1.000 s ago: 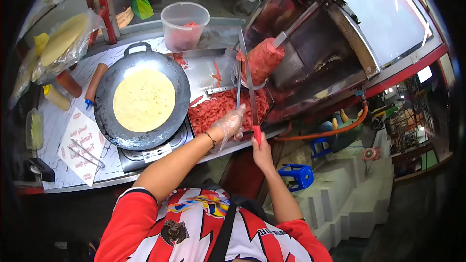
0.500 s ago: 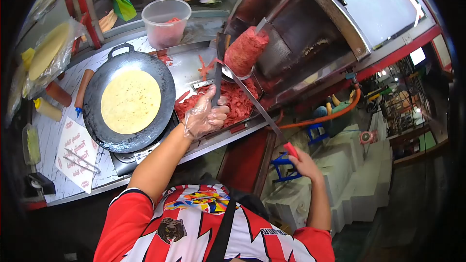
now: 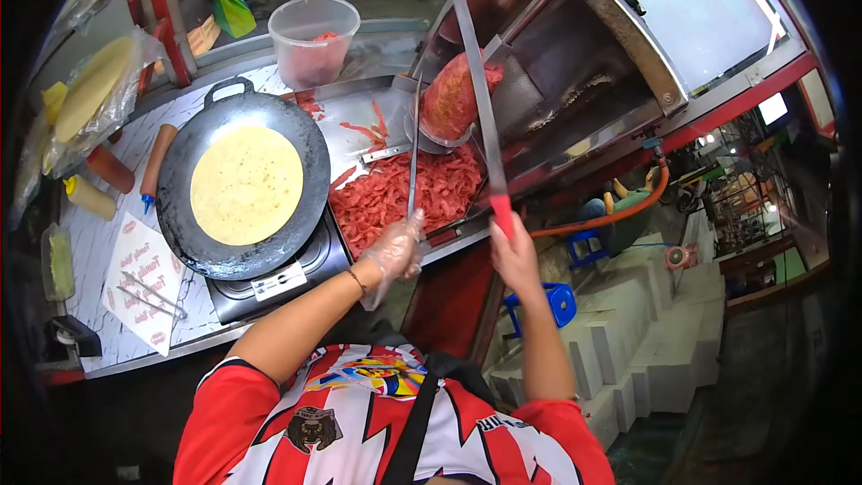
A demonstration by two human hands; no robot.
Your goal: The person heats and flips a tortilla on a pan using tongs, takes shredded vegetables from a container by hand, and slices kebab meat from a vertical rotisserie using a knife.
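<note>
My right hand [image 3: 518, 260] is wrapped round the red handle of a long knife [image 3: 480, 90], whose blade points up and away, crossing in front of the meat cone's right side. The cone of red meat [image 3: 453, 101] sits on a spit over a small round plate. In a clear plastic glove, my left hand [image 3: 393, 250] grips a long thin metal tool [image 3: 414, 144]. The tool looks edge-on, so its exact kind is unclear; its tip reaches up beside the cone's left side. Below lies a heap of shaved meat [image 3: 404, 193] in a metal tray [image 3: 346, 130].
A flatbread [image 3: 246, 185] lies on a black round griddle [image 3: 305, 144] over a stove [image 3: 319, 260]. Sauce bottles [image 3: 90, 198], tongs [image 3: 151, 298] on printed paper [image 3: 135, 260] and a clear bucket [image 3: 310, 54] with meat surround it. An orange hose [image 3: 602, 221] runs at right.
The knife has swung from low across the tray to upright beside the cone, my right hand moving up and left. My left hand has drawn back toward me, its tool turned edge-on.
</note>
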